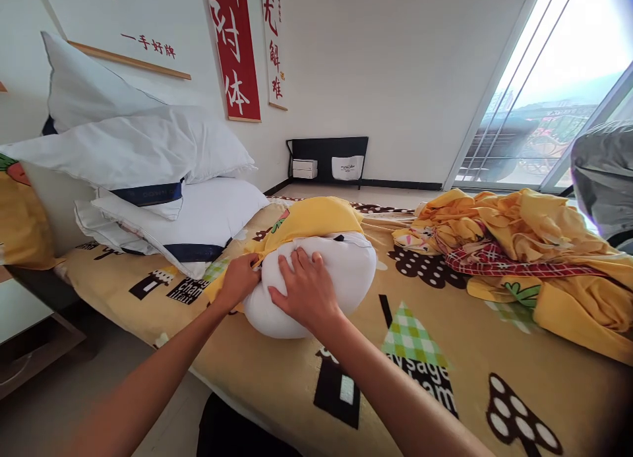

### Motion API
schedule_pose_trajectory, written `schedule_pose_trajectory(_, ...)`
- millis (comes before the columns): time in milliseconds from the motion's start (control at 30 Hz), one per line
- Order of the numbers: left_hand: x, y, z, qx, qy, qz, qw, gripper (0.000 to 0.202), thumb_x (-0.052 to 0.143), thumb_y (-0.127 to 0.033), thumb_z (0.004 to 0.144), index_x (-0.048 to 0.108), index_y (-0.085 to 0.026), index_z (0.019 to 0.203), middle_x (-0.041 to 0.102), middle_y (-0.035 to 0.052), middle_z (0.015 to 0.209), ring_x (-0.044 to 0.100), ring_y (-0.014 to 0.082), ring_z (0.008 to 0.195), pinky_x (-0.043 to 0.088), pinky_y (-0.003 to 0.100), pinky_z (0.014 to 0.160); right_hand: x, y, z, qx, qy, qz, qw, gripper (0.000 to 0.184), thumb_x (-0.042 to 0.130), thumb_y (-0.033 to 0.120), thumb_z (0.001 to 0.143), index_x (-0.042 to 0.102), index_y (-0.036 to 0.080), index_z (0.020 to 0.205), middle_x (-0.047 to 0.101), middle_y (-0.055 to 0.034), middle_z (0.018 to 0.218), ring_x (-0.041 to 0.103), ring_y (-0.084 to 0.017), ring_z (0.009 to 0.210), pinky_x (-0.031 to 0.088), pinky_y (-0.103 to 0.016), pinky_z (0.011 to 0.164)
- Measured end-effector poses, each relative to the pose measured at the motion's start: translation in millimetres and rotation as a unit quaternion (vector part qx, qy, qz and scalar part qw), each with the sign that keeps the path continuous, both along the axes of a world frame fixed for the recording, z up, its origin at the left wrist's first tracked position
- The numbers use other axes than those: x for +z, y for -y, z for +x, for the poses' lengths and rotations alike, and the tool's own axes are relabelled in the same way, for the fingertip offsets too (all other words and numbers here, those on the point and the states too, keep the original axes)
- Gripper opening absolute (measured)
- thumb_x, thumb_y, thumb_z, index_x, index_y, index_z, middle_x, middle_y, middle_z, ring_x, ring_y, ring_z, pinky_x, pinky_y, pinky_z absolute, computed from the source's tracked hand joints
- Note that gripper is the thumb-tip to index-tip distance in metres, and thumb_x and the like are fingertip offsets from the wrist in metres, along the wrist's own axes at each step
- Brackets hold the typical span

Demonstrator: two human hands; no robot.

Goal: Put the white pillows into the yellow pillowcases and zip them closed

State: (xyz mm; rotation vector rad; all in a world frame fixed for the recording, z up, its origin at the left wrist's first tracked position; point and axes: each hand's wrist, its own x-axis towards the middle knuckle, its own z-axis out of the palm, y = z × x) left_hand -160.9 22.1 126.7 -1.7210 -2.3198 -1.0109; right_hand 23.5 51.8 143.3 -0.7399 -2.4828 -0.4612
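A white pillow (pixel 346 266) sits on the patterned bedspread (pixel 277 371) in front of the person, its far part inside a yellow pillowcase (pixel 321 213) and its near end bulging out bare. The right hand (pixel 306 289) lies on that bare end, palm down with the fingers apart, pressing against the white fabric; the pillow spreads beneath it and beyond it on both sides. The left hand (pixel 241 280) is at the pillow's left edge, its fingers drawn together on the gathered yellow fabric of the pillowcase, with white filling out the space between the two hands. The pillowcase's opening runs across the pillow just beyond the right fingertips, and a small dark patch (pixel 339 238) shows along that line, too small to identify.

How far the pillow reaches into the pillowcase cannot be seen, since the yellow cloth covers it. The left fingertips are largely tucked into the folds, so their exact hold is hard to make out. The right palm hides the fabric below it. Both forearms run out of view at the bottom edge. To the right, a heap of yellow bedding (pixel 509 226) is cut off by the frame; to the left, white pillows (pixel 208 206) overlap, partly covering one another.
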Motion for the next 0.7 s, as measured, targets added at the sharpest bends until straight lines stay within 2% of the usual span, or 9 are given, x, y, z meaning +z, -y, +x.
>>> schedule_pose_trajectory(100, -4.2, -5, 7, 0.041, -0.077, 0.027, 0.996, 0.016, 0.043, -0.017, 0.074, 0.043, -0.019, 0.058, 0.057, 0.0024, 0.062, 0.045, 0.0166, 0.06, 0.029, 0.033, 0.067, 3.5, 5, -6, -0.024, 0.052, -0.01, 0.998, 0.059, 0.045, 0.043, 0.093, 0.053, -0.003, 0.13, 0.063, -0.027, 0.115, 0.052, -0.035, 0.111, 0.027, -0.046, 0.096)
schedule_pose_trajectory(200, -4.3, -9, 12, 0.049, -0.142, 0.033, 0.988, 0.021, 0.039, -0.009, 0.076, 0.052, -0.018, 0.062, 0.066, 0.0077, 0.072, 0.054, 0.02, 0.067, 0.03, 0.039, 0.08, 8.0, 6, -11, -0.031, 0.09, -0.025, 0.995, 0.051, 0.045, 0.034, 0.094, 0.057, -0.007, 0.122, 0.067, -0.0264, 0.102, 0.056, -0.034, 0.096, 0.031, -0.045, 0.089)
schedule_pose_trajectory(267, -1.5, -10, 14, 0.05, -0.169, 0.031, 0.984, 0.023, 0.039, -0.009, 0.079, 0.057, -0.018, 0.067, 0.068, 0.011, 0.078, 0.058, 0.0227, 0.072, 0.03, 0.042, 0.083, 11.7, 3, -12, -0.04, 0.087, -0.044, 0.995, 0.049, 0.046, 0.034, 0.094, 0.06, -0.004, 0.121, 0.066, -0.0265, 0.103, 0.055, -0.034, 0.097, 0.031, -0.045, 0.088)
schedule_pose_trajectory(367, 5.3, -6, 17, 0.051, -0.183, 0.018, 0.982, 0.022, 0.04, -0.014, 0.084, 0.06, -0.016, 0.076, 0.069, 0.0144, 0.085, 0.061, 0.0265, 0.078, 0.034, 0.042, 0.082, 15.5, -5, -11, -0.053, 0.062, -0.056, 0.995, 0.057, 0.046, 0.041, 0.093, 0.053, -0.003, 0.13, 0.061, -0.0285, 0.117, 0.05, -0.037, 0.112, 0.029, -0.046, 0.094)
schedule_pose_trajectory(433, 10.2, 1, 14, 0.048, -0.179, 0.004, 0.983, 0.019, 0.042, -0.019, 0.085, 0.061, -0.016, 0.084, 0.068, 0.0143, 0.088, 0.062, 0.0271, 0.079, 0.038, 0.039, 0.075, 15.8, -7, -9, -0.055, 0.052, -0.058, 0.995, 0.062, 0.044, 0.044, 0.094, 0.049, -0.002, 0.135, 0.056, -0.0291, 0.126, 0.046, -0.037, 0.119, 0.027, -0.046, 0.098)
schedule_pose_trajectory(500, 14.3, 14, 8, 0.017, -0.15, -0.011, 0.988, 0.02, 0.043, -0.027, 0.087, 0.06, -0.016, 0.091, 0.067, 0.0115, 0.09, 0.062, 0.025, 0.08, 0.042, 0.035, 0.07, 14.8, -8, -6, -0.053, 0.041, -0.059, 0.996, 0.063, 0.044, 0.046, 0.094, 0.047, 0.0, 0.137, 0.054, -0.0291, 0.129, 0.045, -0.037, 0.122, 0.027, -0.046, 0.099)
schedule_pose_trajectory(633, 14.5, 41, -13, -0.096, -0.02, -0.055, 0.994, 0.033, 0.049, -0.04, 0.082, 0.059, -0.018, 0.104, 0.066, 0.008, 0.103, 0.062, 0.0226, 0.093, 0.047, 0.032, 0.078, 9.0, -1, -1, -0.036, 0.03, -0.047, 0.998, 0.063, 0.043, 0.047, 0.094, 0.048, 0.001, 0.136, 0.055, -0.0283, 0.129, 0.046, -0.036, 0.122, 0.029, -0.047, 0.1)
schedule_pose_trajectory(700, 8.3, 45, -19, -0.112, 0.001, -0.079, 0.991, 0.036, 0.053, -0.039, 0.076, 0.059, -0.018, 0.105, 0.066, 0.0078, 0.102, 0.062, 0.0227, 0.091, 0.047, 0.032, 0.077, 4.1, 3, -1, -0.027, 0.031, -0.031, 0.999, 0.064, 0.042, 0.048, 0.094, 0.047, 0.001, 0.137, 0.053, -0.0283, 0.131, 0.044, -0.036, 0.124, 0.029, -0.047, 0.101)
